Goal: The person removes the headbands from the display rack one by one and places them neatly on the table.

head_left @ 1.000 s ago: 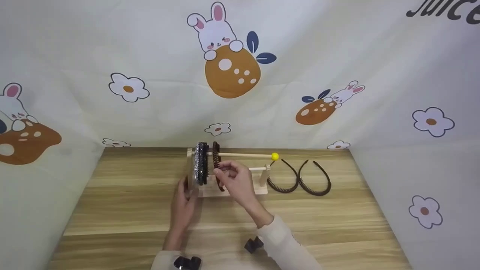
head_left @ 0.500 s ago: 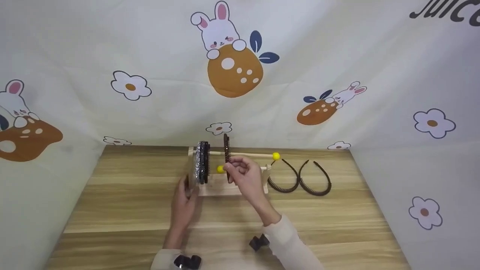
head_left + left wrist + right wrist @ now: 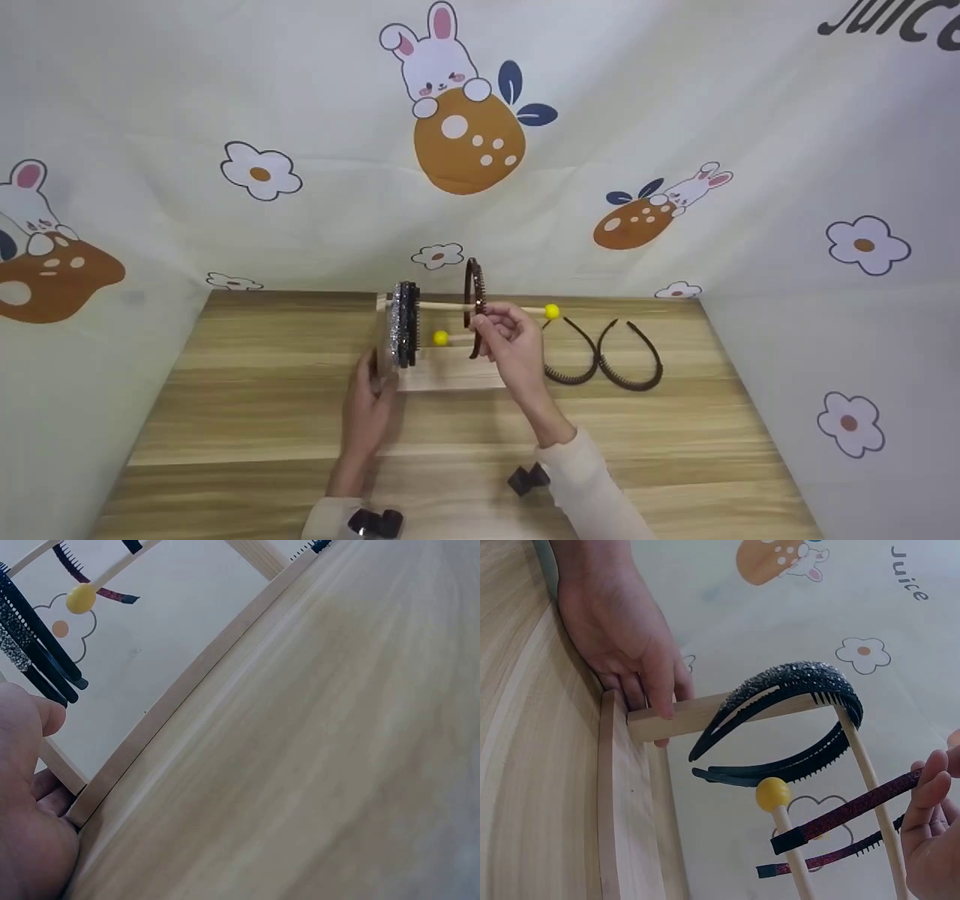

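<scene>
My left hand (image 3: 367,412) grips the foot of the left post of a wooden rack (image 3: 686,718), thumb and fingers on either side. Between thumb and fingers, my right hand (image 3: 514,349) pinches a dark red, toothed headband (image 3: 477,289); its two arms (image 3: 855,808) span the upper rod in the right wrist view, near the rod's middle. Several headbands (image 3: 405,324), silver glittery and black, hang bunched on that rod beside the left post. A yellow ball (image 3: 552,311) caps the rod's right end; another yellow ball (image 3: 772,795) tips the lower rod.
Two dark toothed headbands (image 3: 632,388) lie side by side on the wood-grain table (image 3: 247,420), right of the rack. A cloth (image 3: 322,225) printed with rabbits and flowers rises behind the table and along its sides.
My right hand has carried the dark red headband right and slightly up along the rod, away from the bunched ones, turning it a little. The lower yellow ball has come into view. My left hand stays put.
</scene>
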The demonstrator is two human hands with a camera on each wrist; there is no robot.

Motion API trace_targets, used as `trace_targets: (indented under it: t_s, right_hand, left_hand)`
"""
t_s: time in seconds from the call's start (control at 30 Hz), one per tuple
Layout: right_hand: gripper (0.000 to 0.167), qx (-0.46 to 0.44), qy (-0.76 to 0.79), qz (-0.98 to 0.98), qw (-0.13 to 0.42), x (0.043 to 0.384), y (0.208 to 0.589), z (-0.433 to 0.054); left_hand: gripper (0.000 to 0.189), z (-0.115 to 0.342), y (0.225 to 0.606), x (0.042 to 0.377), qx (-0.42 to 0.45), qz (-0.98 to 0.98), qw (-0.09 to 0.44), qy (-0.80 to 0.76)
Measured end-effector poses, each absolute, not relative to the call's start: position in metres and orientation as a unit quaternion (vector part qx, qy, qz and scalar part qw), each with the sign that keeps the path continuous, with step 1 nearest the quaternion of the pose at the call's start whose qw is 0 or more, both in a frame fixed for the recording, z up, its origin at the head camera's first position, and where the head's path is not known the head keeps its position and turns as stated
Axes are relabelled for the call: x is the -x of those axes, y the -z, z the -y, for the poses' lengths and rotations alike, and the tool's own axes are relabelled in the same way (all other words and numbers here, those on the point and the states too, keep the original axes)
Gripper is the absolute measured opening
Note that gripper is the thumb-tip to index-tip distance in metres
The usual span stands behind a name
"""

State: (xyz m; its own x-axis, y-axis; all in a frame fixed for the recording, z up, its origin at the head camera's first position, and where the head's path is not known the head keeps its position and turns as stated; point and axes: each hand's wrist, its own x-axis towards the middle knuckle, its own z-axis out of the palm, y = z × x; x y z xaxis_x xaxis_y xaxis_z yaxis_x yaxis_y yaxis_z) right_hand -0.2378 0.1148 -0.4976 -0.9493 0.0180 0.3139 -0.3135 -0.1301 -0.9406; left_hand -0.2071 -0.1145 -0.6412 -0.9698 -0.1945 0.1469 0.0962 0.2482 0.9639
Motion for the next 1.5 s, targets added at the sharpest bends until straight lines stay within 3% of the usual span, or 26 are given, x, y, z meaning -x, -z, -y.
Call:
trace_targets:
  t_s: [1.5]
  right_hand:
    - [0.007, -0.071, -0.754, 0.635, 0.151, 0.242, 0.486, -0.139]
  left_hand:
    - [0.065, 0.114, 0.641, 0.208, -0.031, 0.777, 0.118, 0.618]
